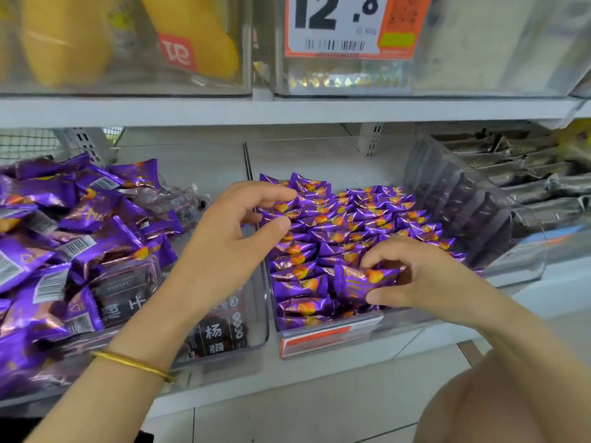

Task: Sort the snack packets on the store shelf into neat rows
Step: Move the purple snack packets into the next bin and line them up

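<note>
Packet of purple foil with an orange fruit print point(367, 281), small and pillow-shaped, sits at the front of a clear plastic bin point(511, 270) on the lower white metal shelf point(319, 375). Right hand point(425, 276) comes in from the lower right, forearm angled up and left, wrist low over the bin's front edge. Its fingers curl over the packet's top and the thumb presses from below, so the packet is pinched between them. Behind it, rows of matching purple packets point(351, 225) stand on edge and fill the bin, fairly even.

Left hand point(236, 238) reaches from the lower left, palm turned right, over the bin's left wall. Forefinger and thumb are bent and held apart, tips at the tops of the back-left packets; whether they grip one I cannot tell. A thin gold bangle point(134, 362) rings that wrist.

To the left, a second clear bin point(256, 314) holds a loose heap of purple packets point(80, 225) mixed with dark ones. To the right lie grey-black packets point(527, 174). Above hangs a white and orange price tag reading 12.8 point(345, 24).
</note>
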Action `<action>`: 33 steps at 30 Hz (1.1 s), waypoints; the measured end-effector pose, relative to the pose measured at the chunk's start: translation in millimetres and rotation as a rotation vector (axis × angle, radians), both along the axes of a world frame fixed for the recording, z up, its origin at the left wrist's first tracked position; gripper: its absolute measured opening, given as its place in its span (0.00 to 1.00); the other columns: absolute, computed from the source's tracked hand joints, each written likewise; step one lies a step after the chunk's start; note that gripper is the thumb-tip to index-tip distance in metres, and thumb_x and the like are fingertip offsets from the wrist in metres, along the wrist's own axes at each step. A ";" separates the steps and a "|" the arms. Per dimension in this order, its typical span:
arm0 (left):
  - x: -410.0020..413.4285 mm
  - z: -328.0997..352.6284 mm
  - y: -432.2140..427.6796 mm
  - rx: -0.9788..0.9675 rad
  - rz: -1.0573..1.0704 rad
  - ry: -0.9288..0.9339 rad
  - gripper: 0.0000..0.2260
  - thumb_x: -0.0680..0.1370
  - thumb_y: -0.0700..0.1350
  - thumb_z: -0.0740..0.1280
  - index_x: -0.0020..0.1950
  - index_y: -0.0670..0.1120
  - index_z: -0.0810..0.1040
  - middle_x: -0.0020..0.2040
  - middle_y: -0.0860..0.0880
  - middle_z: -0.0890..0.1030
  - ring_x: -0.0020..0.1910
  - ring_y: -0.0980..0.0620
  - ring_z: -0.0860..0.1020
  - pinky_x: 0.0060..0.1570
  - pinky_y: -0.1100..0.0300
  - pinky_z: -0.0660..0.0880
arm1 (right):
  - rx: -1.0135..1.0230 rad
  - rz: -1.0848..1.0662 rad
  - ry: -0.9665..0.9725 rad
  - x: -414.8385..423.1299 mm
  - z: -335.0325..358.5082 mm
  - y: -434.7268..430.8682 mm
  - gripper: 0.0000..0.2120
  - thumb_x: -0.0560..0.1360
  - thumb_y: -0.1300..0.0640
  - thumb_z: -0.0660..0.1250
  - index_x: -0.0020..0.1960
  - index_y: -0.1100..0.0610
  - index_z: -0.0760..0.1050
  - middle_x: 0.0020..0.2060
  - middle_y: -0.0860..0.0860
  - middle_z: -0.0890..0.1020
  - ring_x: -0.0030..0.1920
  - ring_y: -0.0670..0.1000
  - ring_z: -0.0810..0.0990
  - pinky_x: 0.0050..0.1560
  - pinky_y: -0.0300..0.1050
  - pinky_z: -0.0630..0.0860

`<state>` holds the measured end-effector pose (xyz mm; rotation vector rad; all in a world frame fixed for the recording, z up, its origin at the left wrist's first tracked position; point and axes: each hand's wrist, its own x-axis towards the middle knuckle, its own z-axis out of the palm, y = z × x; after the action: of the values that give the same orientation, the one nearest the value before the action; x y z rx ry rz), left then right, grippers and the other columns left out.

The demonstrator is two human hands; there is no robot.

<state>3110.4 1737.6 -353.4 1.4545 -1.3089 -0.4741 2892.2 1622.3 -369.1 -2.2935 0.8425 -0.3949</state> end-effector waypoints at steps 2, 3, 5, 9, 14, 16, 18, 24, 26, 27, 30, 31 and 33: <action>0.1 -0.3 0.3 0.001 0.000 -0.003 0.16 0.75 0.37 0.67 0.53 0.58 0.78 0.52 0.60 0.77 0.45 0.66 0.74 0.50 0.73 0.68 | -0.077 0.052 0.055 2.2 -4.5 -1.3 0.19 0.63 0.59 0.79 0.45 0.41 0.75 0.45 0.45 0.76 0.45 0.40 0.74 0.45 0.28 0.69; 0.6 -1.1 0.0 0.003 0.003 -0.004 0.16 0.75 0.37 0.67 0.54 0.58 0.78 0.52 0.60 0.77 0.46 0.66 0.74 0.49 0.73 0.68 | -0.082 0.074 0.083 3.3 -6.4 -1.8 0.19 0.64 0.58 0.78 0.46 0.41 0.75 0.46 0.47 0.75 0.46 0.43 0.74 0.46 0.30 0.70; 1.1 -2.2 -0.6 0.005 0.006 -0.011 0.15 0.75 0.38 0.67 0.53 0.58 0.78 0.52 0.60 0.77 0.46 0.66 0.74 0.50 0.73 0.68 | -0.044 0.095 0.147 4.3 -7.6 -2.6 0.19 0.66 0.57 0.76 0.53 0.42 0.77 0.49 0.48 0.73 0.49 0.48 0.75 0.50 0.37 0.72; 1.9 -4.4 -1.6 0.006 -0.002 -0.021 0.13 0.73 0.43 0.67 0.54 0.58 0.78 0.54 0.58 0.78 0.50 0.66 0.74 0.52 0.74 0.67 | 0.056 0.163 0.210 -1.4 -1.9 -2.7 0.18 0.72 0.55 0.71 0.59 0.42 0.75 0.54 0.46 0.73 0.56 0.43 0.72 0.57 0.29 0.67; 2.7 -4.9 -1.3 0.009 0.005 -0.035 0.13 0.75 0.40 0.68 0.54 0.57 0.78 0.55 0.58 0.78 0.52 0.66 0.74 0.52 0.74 0.67 | 0.102 0.158 0.142 -3.8 1.9 1.1 0.14 0.72 0.57 0.71 0.50 0.40 0.75 0.53 0.46 0.78 0.52 0.43 0.76 0.55 0.35 0.71; 2.8 -5.1 -1.4 0.012 0.003 -0.045 0.13 0.75 0.40 0.68 0.54 0.57 0.78 0.55 0.58 0.78 0.53 0.65 0.74 0.53 0.74 0.67 | 0.121 0.157 0.148 -5.0 3.3 1.8 0.13 0.72 0.59 0.70 0.51 0.42 0.78 0.51 0.46 0.77 0.50 0.44 0.76 0.54 0.36 0.72; 3.2 -5.1 -1.2 0.012 -0.003 -0.044 0.13 0.73 0.43 0.68 0.54 0.58 0.78 0.55 0.57 0.78 0.53 0.65 0.74 0.53 0.74 0.67 | 0.112 0.179 0.176 -7.0 5.3 1.8 0.12 0.74 0.59 0.69 0.53 0.44 0.80 0.50 0.47 0.77 0.50 0.42 0.75 0.54 0.34 0.71; 2.8 -4.9 -1.7 0.008 -0.002 -0.051 0.13 0.71 0.46 0.65 0.53 0.58 0.78 0.55 0.57 0.78 0.53 0.65 0.74 0.52 0.75 0.67 | 0.161 0.083 0.108 -3.4 3.6 3.3 0.13 0.70 0.62 0.73 0.50 0.47 0.79 0.50 0.47 0.78 0.43 0.51 0.78 0.40 0.30 0.72; 2.4 -4.9 -2.3 0.008 0.000 -0.050 0.13 0.71 0.46 0.65 0.53 0.59 0.77 0.55 0.57 0.78 0.52 0.65 0.74 0.52 0.75 0.67 | 0.181 0.039 0.112 -1.4 1.1 2.6 0.13 0.69 0.61 0.74 0.50 0.48 0.79 0.50 0.47 0.79 0.44 0.55 0.79 0.40 0.38 0.75; 2.5 -4.8 -2.4 0.007 0.001 -0.049 0.13 0.71 0.46 0.65 0.52 0.59 0.77 0.55 0.57 0.78 0.52 0.65 0.74 0.52 0.75 0.67 | 0.177 0.026 0.124 -0.7 0.4 2.0 0.13 0.68 0.61 0.75 0.49 0.48 0.79 0.49 0.46 0.79 0.44 0.55 0.79 0.41 0.41 0.75; 2.6 -4.2 -1.6 0.009 0.011 -0.037 0.12 0.72 0.46 0.66 0.52 0.61 0.77 0.53 0.59 0.78 0.50 0.66 0.74 0.52 0.74 0.67 | 0.197 0.035 0.122 3.6 0.2 1.0 0.12 0.68 0.62 0.75 0.46 0.49 0.80 0.45 0.47 0.80 0.41 0.53 0.79 0.42 0.42 0.76; 3.4 -4.7 -1.7 0.009 0.020 -0.030 0.12 0.74 0.44 0.68 0.52 0.61 0.78 0.52 0.59 0.78 0.49 0.66 0.74 0.51 0.72 0.68 | 0.189 0.049 0.125 5.7 0.2 0.9 0.12 0.67 0.63 0.75 0.44 0.48 0.79 0.44 0.48 0.80 0.40 0.52 0.79 0.42 0.42 0.76; 3.1 -5.0 -1.4 0.020 0.036 0.002 0.13 0.75 0.41 0.69 0.52 0.59 0.78 0.51 0.58 0.78 0.45 0.64 0.74 0.48 0.68 0.69 | 0.144 0.068 0.147 9.0 -1.1 0.4 0.12 0.66 0.63 0.76 0.42 0.47 0.79 0.42 0.50 0.79 0.40 0.53 0.78 0.43 0.45 0.76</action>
<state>3113.5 1736.3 -358.4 1.4914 -1.2774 -0.4657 2901.2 1622.7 -370.2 -2.2300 0.8343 -0.1318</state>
